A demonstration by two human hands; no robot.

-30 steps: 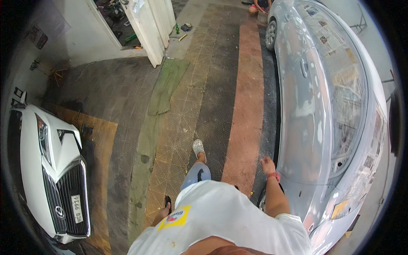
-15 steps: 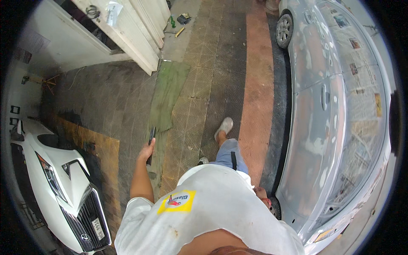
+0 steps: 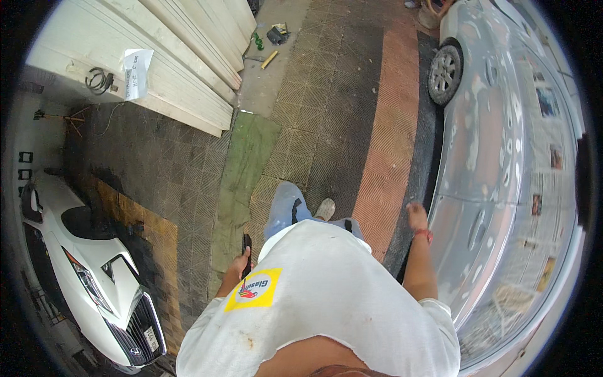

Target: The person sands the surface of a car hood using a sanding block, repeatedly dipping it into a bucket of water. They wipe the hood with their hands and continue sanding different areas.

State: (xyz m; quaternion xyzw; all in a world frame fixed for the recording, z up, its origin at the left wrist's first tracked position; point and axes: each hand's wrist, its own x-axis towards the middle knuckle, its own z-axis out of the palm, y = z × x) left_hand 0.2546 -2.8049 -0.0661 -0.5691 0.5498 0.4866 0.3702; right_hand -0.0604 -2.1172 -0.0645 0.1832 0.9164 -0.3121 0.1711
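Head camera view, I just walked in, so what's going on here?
A person is on a tiled floor between a white car on the left and a patchy gray car on the right. The left hand grips a slim dark object, its kind unclear. The right hand is beside the gray car, with nothing visible in it. Printed paper covers that car's windows.

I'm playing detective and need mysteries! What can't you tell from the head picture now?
All in the head view:
- Dark object: partly covered by the left hand, so I can't tell what it is.
- Inside of the gray car: hidden by paper along its side.
- Back of the white car: lost at the picture's dark left rim.
- Small dark thing near the top: too small to name.
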